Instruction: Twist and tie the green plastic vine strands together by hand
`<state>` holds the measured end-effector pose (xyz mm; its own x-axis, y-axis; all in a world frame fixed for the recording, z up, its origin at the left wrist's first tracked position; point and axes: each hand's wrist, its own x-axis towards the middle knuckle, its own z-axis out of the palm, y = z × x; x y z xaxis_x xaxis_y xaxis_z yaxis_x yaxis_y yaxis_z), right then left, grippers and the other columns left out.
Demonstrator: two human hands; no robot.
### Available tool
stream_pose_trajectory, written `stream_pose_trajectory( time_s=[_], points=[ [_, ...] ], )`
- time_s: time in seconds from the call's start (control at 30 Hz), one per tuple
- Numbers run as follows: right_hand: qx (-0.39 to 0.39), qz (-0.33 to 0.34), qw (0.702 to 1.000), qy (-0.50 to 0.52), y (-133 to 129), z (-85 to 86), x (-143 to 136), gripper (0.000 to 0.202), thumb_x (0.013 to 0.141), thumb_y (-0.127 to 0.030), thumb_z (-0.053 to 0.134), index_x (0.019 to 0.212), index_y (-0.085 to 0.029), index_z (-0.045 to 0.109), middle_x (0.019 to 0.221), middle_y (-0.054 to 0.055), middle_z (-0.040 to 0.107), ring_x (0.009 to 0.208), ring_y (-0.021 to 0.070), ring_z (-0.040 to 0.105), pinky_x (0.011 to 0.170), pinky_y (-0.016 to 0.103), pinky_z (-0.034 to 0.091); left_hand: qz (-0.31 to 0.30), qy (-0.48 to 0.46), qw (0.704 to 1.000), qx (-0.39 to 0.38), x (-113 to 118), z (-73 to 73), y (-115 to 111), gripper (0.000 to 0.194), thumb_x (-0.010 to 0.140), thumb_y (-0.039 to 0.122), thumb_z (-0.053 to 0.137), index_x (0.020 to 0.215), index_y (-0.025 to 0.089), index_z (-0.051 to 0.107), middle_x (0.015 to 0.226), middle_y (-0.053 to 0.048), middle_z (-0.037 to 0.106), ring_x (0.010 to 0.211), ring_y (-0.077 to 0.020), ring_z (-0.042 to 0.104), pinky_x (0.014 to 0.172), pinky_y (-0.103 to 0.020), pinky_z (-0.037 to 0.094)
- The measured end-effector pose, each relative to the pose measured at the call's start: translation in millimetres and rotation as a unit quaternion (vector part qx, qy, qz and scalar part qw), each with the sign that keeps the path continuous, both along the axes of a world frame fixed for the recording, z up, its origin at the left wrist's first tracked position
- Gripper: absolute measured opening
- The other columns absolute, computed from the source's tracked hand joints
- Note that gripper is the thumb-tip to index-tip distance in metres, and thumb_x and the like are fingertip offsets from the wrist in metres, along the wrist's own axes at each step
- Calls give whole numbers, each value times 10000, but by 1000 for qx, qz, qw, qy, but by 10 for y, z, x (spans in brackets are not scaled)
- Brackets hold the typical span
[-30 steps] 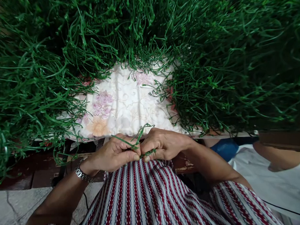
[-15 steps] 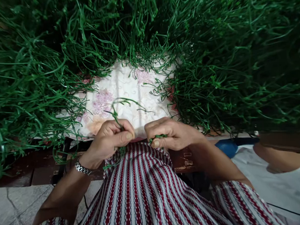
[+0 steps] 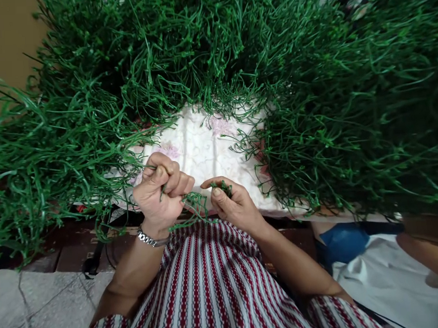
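My left hand (image 3: 164, 188), with a metal watch at its wrist, is closed around thin green stems; one pokes out by the thumb toward the left pile. A loose tangle of green stems (image 3: 195, 206) hangs between the hands, below the left fingers. Close by on the right, my right hand (image 3: 231, 202) pinches a small dark green bunch (image 3: 222, 187) between thumb and fingers. Both hands are just above the near edge of a white floral cloth (image 3: 200, 150).
Large heaps of green stems (image 3: 206, 43) surround the cloth on the left, far side and right. Another person in a white garment (image 3: 383, 273) sits at the right. A brown wooden edge (image 3: 77, 247) shows below the left heap.
The left hand has turned palm up and risen, its fingers curled in. My right hand has rolled over, showing the bunch at its fingertips. The view has shifted slightly.
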<state>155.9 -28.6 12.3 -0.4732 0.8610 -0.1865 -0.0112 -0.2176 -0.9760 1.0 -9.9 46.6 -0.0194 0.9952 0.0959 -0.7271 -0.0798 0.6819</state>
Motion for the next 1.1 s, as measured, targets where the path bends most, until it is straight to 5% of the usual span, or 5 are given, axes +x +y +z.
stream_pose_trajectory(
  time_s=[0.47,0.67,0.83,1.0,1.1],
  points=[
    [-128,-46,965,223,-99,-33,-315,419,619,-391,772,889,-169,540,577,-90,438,420,17,319,390,155,275,38,5,990,133,225,38,-33,213,764,288,568,605,204,454,393,87,153,287,-41,140,359,-203,272],
    [89,-117,989,-35,15,129,-46,238,693,-270,703,872,-171,582,697,-31,570,605,84,497,578,200,388,35,59,995,71,153,33,25,158,716,337,611,752,183,601,586,-1,538,599,-135,569,619,-289,488],
    [283,-121,905,-292,158,278,245,202,737,-216,639,927,-167,589,739,1,619,648,114,543,620,211,379,1,157,985,-65,4,-148,-163,349,784,419,549,1017,168,616,993,-88,610,958,-203,582,858,-357,476],
    [334,-82,857,-383,209,264,269,205,786,-276,610,949,-159,568,719,15,631,619,126,554,592,212,357,-163,540,826,26,-143,-21,-492,167,843,234,521,741,163,633,725,-38,619,690,-145,565,635,-262,444],
    [339,-44,851,-398,195,225,201,193,808,-281,587,953,-160,549,731,23,636,636,135,571,582,210,342,0,632,758,161,-89,131,-486,127,810,139,537,899,184,616,845,-50,644,846,-181,585,780,-315,454]
  ],
)
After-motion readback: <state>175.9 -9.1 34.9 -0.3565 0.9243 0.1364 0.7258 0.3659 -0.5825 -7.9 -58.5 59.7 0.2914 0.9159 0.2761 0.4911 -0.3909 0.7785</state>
